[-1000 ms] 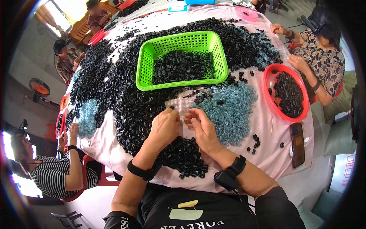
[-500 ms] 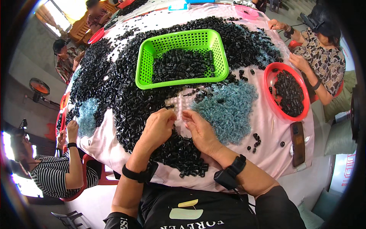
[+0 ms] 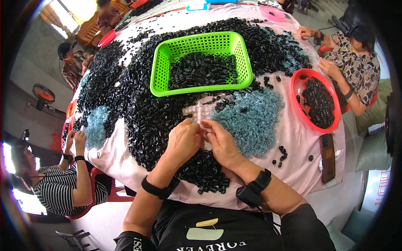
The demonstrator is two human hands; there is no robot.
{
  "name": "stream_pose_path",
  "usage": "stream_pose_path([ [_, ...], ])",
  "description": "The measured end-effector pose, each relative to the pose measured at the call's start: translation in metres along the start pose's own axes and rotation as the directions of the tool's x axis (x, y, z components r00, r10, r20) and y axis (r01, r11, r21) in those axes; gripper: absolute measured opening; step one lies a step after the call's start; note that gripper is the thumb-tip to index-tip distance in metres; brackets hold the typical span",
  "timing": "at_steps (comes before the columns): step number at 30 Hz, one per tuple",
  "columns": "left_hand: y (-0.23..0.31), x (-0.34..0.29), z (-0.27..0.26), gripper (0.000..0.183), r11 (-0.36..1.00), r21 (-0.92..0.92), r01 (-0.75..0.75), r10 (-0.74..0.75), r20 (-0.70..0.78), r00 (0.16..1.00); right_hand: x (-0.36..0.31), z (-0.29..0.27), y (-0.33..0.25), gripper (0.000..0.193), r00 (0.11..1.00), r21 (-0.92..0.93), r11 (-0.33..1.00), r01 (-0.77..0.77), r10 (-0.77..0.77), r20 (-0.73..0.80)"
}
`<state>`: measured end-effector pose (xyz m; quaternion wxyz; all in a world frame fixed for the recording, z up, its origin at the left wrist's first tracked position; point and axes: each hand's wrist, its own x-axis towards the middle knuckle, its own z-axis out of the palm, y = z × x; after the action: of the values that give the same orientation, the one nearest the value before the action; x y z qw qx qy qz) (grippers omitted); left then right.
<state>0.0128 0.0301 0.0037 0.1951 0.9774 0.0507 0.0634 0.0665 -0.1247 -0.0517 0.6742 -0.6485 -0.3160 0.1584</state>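
Note:
My left hand [image 3: 183, 140] and my right hand [image 3: 219, 141] meet above the near middle of the table, fingertips almost touching. The fingers of both are curled into a pinch; whatever they hold is too small or hidden to make out. Below and left of them spreads a heap of small black plastic parts [image 3: 142, 134], with more black parts [image 3: 205, 173] under my wrists. Close beside my right hand lies a pile of small pale-blue, see-through pieces [image 3: 251, 121]. Beyond my hands, a green plastic basket [image 3: 203, 89] holds many black parts.
A red basin [image 3: 294, 98] of black parts stands at the right, with a phone [image 3: 328, 161] lying nearer me. A few loose black parts [image 3: 282, 154] rest on the pink cloth [image 3: 293, 175]. Co-workers sit around the table, including one in a striped shirt [image 3: 63, 184] at the left.
My left hand has shifted slightly right and closer to my right hand, which has closed a little. At the left, the striped-shirt person's hands have come closer together.

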Motion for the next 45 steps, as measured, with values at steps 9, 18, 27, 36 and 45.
stream_pose_path([
  [9,-0.009,-0.001,-0.019,0.014,0.995,-0.08,0.064,-0.064,0.005,0.998,0.0,0.0,-0.011,0.037,0.998,0.094,0.995,-0.033,0.037,-0.044],
  [18,0.001,-0.002,-0.002,0.018,0.998,-0.003,-0.055,0.055,-0.03,0.998,0.001,-0.005,-0.013,0.037,0.998,0.029,0.999,-0.045,0.044,0.041],
  [27,-0.011,0.004,-0.019,0.01,0.98,-0.184,0.071,-0.09,-0.1,0.991,0.002,-0.005,-0.009,0.04,0.991,0.127,0.984,-0.123,0.115,0.067],
  [36,-0.013,-0.001,-0.021,0.017,0.994,-0.109,-0.029,0.019,-0.095,0.995,0.002,0.0,-0.01,0.038,0.999,0.183,0.983,0.006,-0.016,0.048],
  [45,-0.005,-0.005,-0.015,0.015,0.999,-0.001,-0.037,0.037,0.04,0.999,0.002,-0.001,-0.003,0.036,0.996,0.234,0.969,-0.084,0.072,0.057],
])
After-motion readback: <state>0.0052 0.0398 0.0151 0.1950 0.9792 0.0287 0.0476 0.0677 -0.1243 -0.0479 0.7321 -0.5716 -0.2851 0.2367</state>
